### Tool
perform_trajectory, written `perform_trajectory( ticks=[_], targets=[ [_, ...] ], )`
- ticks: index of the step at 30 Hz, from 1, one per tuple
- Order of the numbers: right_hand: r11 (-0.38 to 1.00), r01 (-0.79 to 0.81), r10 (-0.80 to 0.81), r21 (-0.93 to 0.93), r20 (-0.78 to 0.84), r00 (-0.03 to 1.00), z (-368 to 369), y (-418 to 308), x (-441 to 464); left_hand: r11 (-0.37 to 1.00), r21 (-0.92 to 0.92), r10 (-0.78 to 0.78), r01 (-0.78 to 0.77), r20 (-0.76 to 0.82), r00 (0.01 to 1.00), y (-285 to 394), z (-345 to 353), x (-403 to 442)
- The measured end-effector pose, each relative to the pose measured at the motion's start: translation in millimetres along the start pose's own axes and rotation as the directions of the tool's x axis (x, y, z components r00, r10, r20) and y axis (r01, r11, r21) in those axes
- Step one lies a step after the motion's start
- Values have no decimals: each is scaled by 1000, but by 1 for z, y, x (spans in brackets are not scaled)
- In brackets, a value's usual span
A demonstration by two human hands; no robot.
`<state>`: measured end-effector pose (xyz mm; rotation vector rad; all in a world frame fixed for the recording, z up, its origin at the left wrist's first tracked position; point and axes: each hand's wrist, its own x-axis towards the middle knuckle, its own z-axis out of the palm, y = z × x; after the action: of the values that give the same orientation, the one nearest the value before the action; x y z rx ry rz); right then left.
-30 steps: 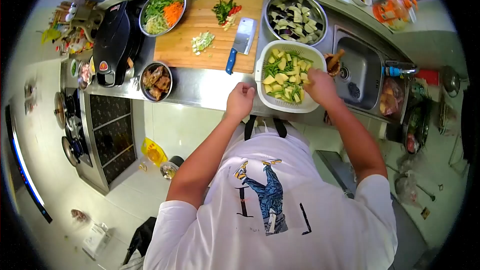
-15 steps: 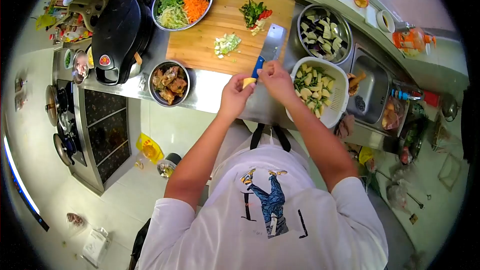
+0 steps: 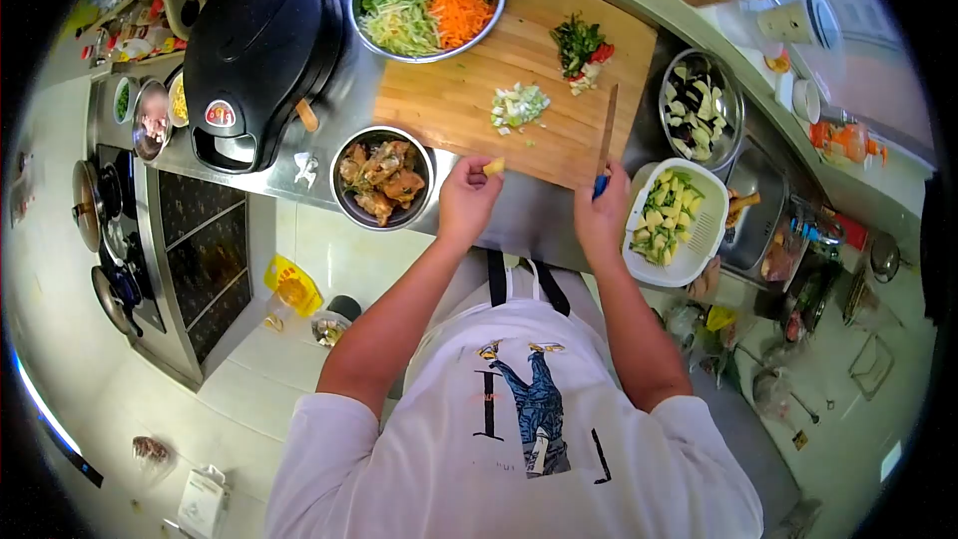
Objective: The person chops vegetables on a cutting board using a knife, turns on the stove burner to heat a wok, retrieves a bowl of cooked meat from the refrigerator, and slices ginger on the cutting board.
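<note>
Between the fingertips of my left hand (image 3: 469, 198) is a small yellow potato piece (image 3: 494, 167), just off the front edge of the wooden cutting board (image 3: 449, 100). My right hand (image 3: 603, 208) is closed on the blue handle of the cleaver (image 3: 608, 140), whose blade points away from me, edge-on over the board's right side. Chopped white and green pieces (image 3: 519, 106) lie mid-board, with chopped green and red peppers (image 3: 579, 45) behind them. Right of my right hand, a white basket (image 3: 709, 242) holds potato and green bean pieces (image 3: 667, 215).
A bowl of browned meat (image 3: 381, 180) stands left of my left hand. Behind it is a black electric griddle (image 3: 259, 50). A bowl of shredded vegetables (image 3: 429, 0) overlaps the board's back left. A bowl of eggplant (image 3: 702, 105) and the sink (image 3: 763, 180) are at the right.
My right hand went from the basket to the cleaver, took its handle and lifted it, turning the blade edge-on. The potato piece stays in my left hand. The view has shifted left.
</note>
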<state>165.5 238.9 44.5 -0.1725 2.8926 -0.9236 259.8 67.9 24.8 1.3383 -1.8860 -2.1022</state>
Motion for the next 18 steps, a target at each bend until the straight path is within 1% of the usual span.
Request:
perform_trajectory(
  ticks=[2,3,5,6,8,9,11,12,14,15,17,18],
  targets=[
    [983,145,-165,114,187,968,-6,-17,-10,981,-194,9,-19,-55,998,-7,-3,1],
    [984,142,-162,111,195,967,1,-24,-12,981,-195,0,-11,-56,998,-8,-4,1],
    [942,18,-176,335,448,877,20,-36,-9,975,-223,-34,15,-83,996,-8,-3,3],
    [943,18,-176,332,453,874,29,-34,-4,974,-226,-39,18,-87,995,-11,-1,5],
    [957,154,-266,245,536,801,49,-26,4,985,-173,-20,-2,-129,991,-18,1,11],
    [957,157,-270,246,544,795,51,-22,7,984,-177,-26,1,-137,990,-16,2,13],
    [946,240,-313,219,414,855,50,-16,14,988,14,152,-153,-232,961,-5,7,20],
    [943,247,-321,223,421,848,49,-16,17,988,12,149,-151,-244,958,-4,10,26],
    [947,110,-238,302,431,870,45,-14,21,963,178,252,-204,-315,915,-4,15,39],
    [947,112,-242,302,438,866,47,-13,22,964,176,248,-199,-322,914,-5,16,43],
    [949,70,-234,308,539,809,52,-10,26,922,324,328,-212,-360,874,-7,19,50],
    [949,71,-236,306,546,804,53,-13,26,924,322,322,-206,-366,873,-7,21,50]
  ],
)
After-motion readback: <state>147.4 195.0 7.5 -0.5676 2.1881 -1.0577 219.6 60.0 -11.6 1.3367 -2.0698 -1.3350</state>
